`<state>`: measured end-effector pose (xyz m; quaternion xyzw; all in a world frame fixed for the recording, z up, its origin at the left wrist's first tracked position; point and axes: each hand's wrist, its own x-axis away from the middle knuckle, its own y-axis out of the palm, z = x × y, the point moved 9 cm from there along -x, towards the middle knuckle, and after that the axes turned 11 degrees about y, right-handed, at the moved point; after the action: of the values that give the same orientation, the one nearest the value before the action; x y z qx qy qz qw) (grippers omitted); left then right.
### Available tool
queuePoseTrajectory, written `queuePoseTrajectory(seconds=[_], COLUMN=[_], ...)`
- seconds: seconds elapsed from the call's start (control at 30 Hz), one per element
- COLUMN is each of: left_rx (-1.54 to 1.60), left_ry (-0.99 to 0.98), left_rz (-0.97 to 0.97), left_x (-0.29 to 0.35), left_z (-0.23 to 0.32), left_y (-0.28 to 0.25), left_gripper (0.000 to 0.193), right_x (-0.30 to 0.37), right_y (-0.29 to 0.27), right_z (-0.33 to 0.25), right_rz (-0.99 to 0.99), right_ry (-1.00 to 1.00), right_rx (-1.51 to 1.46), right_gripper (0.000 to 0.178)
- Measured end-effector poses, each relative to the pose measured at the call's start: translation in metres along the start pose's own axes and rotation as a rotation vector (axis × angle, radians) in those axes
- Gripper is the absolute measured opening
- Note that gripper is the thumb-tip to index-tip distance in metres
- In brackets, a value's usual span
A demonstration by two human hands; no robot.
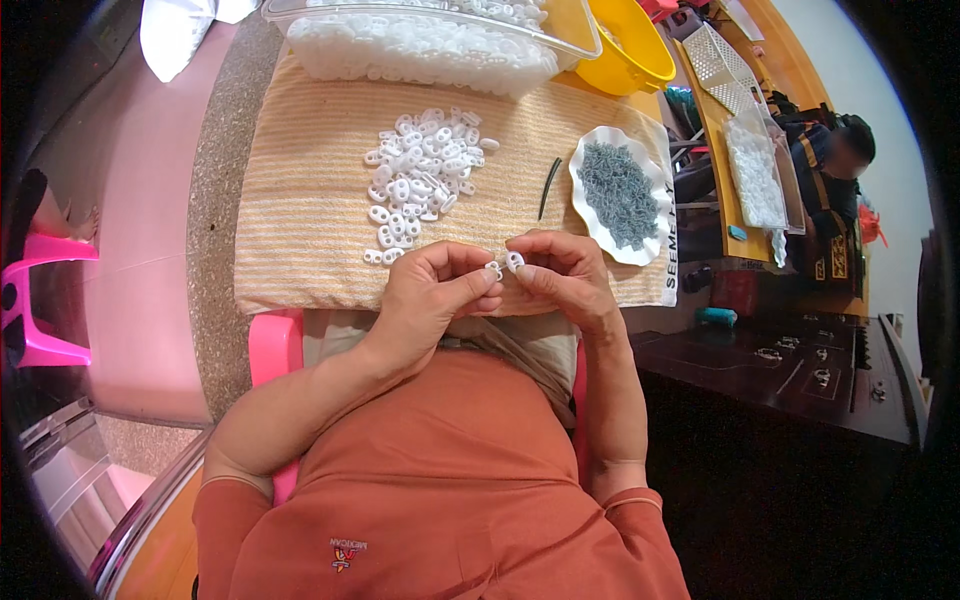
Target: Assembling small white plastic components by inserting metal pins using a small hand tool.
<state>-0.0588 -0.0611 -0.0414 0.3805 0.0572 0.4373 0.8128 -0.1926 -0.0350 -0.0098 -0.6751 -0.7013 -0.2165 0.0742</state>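
My left hand pinches a small white plastic ring piece between thumb and fingers. Close beside it, my right hand holds another small white ring piece at its fingertips. The two pieces almost touch. Both hands hover over the near edge of a striped orange towel. A loose pile of white ring pieces lies on the towel just beyond my hands.
A white dish of small grey parts sits right of the pile, with a thin dark tool beside it. A clear tray heaped with white pieces and a yellow bowl stand farther back. Another person sits at the right.
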Motion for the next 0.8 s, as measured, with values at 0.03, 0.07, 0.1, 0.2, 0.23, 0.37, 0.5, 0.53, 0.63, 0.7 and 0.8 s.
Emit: queuePoseTrajectory(seconds=[0.03, 0.07, 0.1, 0.2, 0.23, 0.37, 0.5, 0.53, 0.63, 0.7, 0.8], left_rx=[0.0, 0.001, 0.002, 0.0, 0.0, -0.002, -0.002, -0.002, 0.003, 0.007, 0.007], left_ry=[0.0, -0.001, -0.002, 0.001, 0.001, -0.002, -0.002, -0.001, 0.007, 0.009, 0.006], left_rz=[0.0, 0.001, 0.003, -0.004, -0.004, -0.006, -0.01, -0.009, -0.01, -0.014, -0.012], left_x=[0.0, 0.0, 0.0001, 0.0001, 0.0, 0.0001, -0.0001, -0.0001, 0.0, 0.0003, 0.0003], left_z=[0.0, 0.0, -0.0001, -0.0002, -0.0006, -0.0006, -0.001, -0.0009, 0.0003, 0.0007, 0.0011], left_y=[0.0001, 0.0002, 0.0003, 0.0006, 0.0005, 0.0012, 0.0011, 0.0009, 0.0014, 0.002, 0.0025], left_gripper=[0.016, 0.016, 0.016, 0.015, 0.015, 0.015, 0.015, 0.015, 0.015, 0.015, 0.015], right_x=[0.0004, 0.0006, 0.0007, 0.0002, 0.0001, -0.0004, 0.0009, 0.0012, 0.0012, 0.001, 0.0005], right_y=[0.0005, 0.0012, 0.0015, -0.0004, 0.0001, 0.0025, 0.0061, 0.0071, 0.0069, 0.0064, 0.007], right_z=[-0.0006, -0.0006, -0.0003, 0.0026, 0.0026, 0.0039, 0.0023, 0.002, 0.004, 0.005, 0.0051], right_rz=[0.0, -0.004, -0.008, 0.0, 0.0, -0.022, -0.034, -0.035, -0.029, -0.029, -0.045], right_ry=[0.0, 0.006, 0.012, 0.03, 0.03, 0.033, 0.048, 0.049, 0.07, 0.073, 0.064], right_rx=[0.0, -0.012, -0.024, 0.03, 0.029, 0.029, -0.009, -0.009, -0.038, 0.001, -0.017], right_gripper=[0.026, 0.026, 0.026, 0.026, 0.026, 0.025, 0.026, 0.026, 0.026, 0.027, 0.028])
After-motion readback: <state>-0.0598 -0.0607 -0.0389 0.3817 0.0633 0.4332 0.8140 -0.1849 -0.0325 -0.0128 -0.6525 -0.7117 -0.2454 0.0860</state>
